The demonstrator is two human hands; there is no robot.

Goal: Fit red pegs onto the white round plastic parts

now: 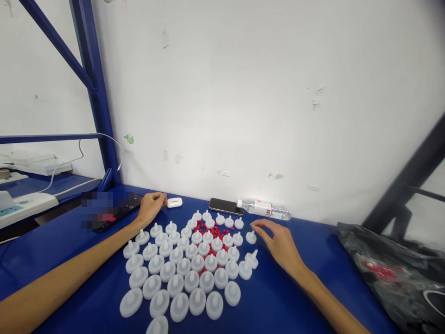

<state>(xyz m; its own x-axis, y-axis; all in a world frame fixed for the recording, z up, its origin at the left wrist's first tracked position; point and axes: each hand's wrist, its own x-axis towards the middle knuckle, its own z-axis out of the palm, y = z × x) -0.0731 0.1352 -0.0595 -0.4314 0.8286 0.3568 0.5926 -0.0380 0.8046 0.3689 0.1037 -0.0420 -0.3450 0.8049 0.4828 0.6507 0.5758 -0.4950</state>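
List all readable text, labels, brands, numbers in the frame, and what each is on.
"7:13": left phone screen; small and soft, so the last digit is uncertain. Part of that screen is pixelated.
Bottle: printing on its label, too small to read.
Bag: blurred red patch, no words to make out.
Second phone: dark screen, nothing readable.
White caps: no legible marks.

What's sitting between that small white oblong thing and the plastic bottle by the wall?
In the head view, a dark-screened phone lies between the white oblong thing and the bottle.
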